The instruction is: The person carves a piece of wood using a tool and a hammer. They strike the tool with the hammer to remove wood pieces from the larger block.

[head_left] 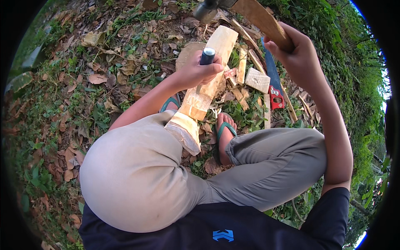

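My left hand point(199, 71) is closed around the dark handle of a chisel point(207, 56), whose blade points down onto a pale wooden log point(222, 41). The blade meets the log at a notch point(195, 103) cut across it. Below the notch, the log's rough near end point(183, 132) lies beside my left knee. Raised at the upper right, my right hand point(298, 56) grips the wooden handle of a hammer point(262, 21). The hammer's metal head is partly cut off by the top edge, above and apart from the chisel.
A handsaw point(273, 75) with a red handle lies right of the log, beside a square wood block point(257, 80) and several offcuts. A round stump point(189, 54) shows behind the log. My sandalled right foot point(226, 133) is close by. Dry leaves and green plants surround everything.
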Demonstrator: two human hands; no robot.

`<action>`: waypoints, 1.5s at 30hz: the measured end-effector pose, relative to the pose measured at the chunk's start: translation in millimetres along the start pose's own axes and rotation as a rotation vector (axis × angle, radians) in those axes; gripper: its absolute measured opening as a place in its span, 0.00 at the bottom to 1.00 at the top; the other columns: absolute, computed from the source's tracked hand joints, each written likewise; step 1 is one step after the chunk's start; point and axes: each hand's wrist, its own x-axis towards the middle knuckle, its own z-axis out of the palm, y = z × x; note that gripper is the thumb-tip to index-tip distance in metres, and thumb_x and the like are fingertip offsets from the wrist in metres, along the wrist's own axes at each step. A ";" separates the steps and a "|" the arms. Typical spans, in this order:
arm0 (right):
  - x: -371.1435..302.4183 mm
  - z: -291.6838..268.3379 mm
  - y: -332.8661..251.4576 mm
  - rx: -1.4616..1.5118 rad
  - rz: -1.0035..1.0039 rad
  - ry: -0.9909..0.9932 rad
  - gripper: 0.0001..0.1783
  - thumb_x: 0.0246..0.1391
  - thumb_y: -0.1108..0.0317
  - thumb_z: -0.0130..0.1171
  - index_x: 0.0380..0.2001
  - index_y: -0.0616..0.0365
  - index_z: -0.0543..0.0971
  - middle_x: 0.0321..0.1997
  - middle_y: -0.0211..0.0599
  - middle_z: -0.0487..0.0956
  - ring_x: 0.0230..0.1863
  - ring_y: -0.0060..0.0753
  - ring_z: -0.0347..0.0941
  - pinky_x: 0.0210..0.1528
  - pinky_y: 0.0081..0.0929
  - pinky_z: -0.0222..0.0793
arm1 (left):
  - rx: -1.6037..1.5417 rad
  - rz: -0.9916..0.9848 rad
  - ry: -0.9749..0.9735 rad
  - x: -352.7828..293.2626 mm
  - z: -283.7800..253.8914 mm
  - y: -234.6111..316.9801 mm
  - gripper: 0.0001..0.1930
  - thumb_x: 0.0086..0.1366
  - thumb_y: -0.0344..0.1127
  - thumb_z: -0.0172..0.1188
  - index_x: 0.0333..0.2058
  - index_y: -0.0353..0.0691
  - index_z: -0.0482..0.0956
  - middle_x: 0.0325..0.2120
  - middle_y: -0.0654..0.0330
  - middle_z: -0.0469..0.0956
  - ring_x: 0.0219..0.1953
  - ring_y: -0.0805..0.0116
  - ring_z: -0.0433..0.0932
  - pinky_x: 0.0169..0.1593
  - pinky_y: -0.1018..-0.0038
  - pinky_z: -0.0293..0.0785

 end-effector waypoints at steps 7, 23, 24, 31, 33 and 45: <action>-0.1 -6.8 22.3 -0.247 0.130 -0.096 0.09 0.56 0.69 0.62 0.40 0.56 0.78 0.26 0.27 0.73 0.28 0.18 0.65 0.33 0.24 0.62 | 0.038 0.007 -0.025 5.2 -4.4 -2.7 0.14 0.66 0.41 0.62 0.27 0.41 0.71 0.13 0.71 0.63 0.13 0.82 0.59 0.18 0.81 0.54; 2.7 -4.9 31.0 -0.251 0.180 -0.007 0.10 0.55 0.67 0.58 0.41 0.51 0.77 0.27 0.30 0.76 0.29 0.27 0.72 0.37 0.30 0.66 | 0.199 0.042 0.104 23.8 -4.1 -12.1 0.14 0.69 0.42 0.59 0.29 0.42 0.68 0.13 0.72 0.62 0.12 0.82 0.59 0.17 0.80 0.56; 3.7 -5.9 16.8 -0.418 0.233 -0.010 0.11 0.54 0.67 0.59 0.41 0.53 0.76 0.27 0.28 0.75 0.29 0.24 0.70 0.37 0.28 0.65 | 0.206 0.044 0.114 24.0 -5.3 -14.7 0.14 0.69 0.43 0.59 0.30 0.42 0.69 0.13 0.72 0.62 0.12 0.82 0.60 0.17 0.80 0.57; 0.4 -14.9 50.4 -0.084 0.364 0.003 0.15 0.51 0.69 0.60 0.44 0.58 0.76 0.25 0.23 0.70 0.26 0.18 0.65 0.32 0.25 0.63 | 0.345 0.093 0.154 33.5 -5.0 -19.8 0.14 0.69 0.45 0.59 0.32 0.41 0.71 0.14 0.70 0.65 0.13 0.81 0.64 0.18 0.80 0.62; -4.2 -8.6 44.4 -0.037 0.418 -0.011 0.18 0.51 0.70 0.59 0.46 0.58 0.76 0.25 0.24 0.69 0.24 0.18 0.63 0.30 0.26 0.61 | 0.375 0.090 0.158 30.3 -5.3 -18.4 0.15 0.69 0.46 0.59 0.31 0.41 0.71 0.13 0.70 0.66 0.13 0.82 0.64 0.18 0.80 0.62; -10.4 -3.3 36.3 -0.174 0.414 -0.046 0.26 0.50 0.70 0.58 0.55 0.58 0.75 0.27 0.31 0.74 0.28 0.23 0.69 0.34 0.28 0.66 | 0.413 0.130 0.158 32.6 -7.8 -17.9 0.15 0.69 0.44 0.58 0.29 0.41 0.70 0.13 0.71 0.65 0.13 0.81 0.64 0.18 0.79 0.61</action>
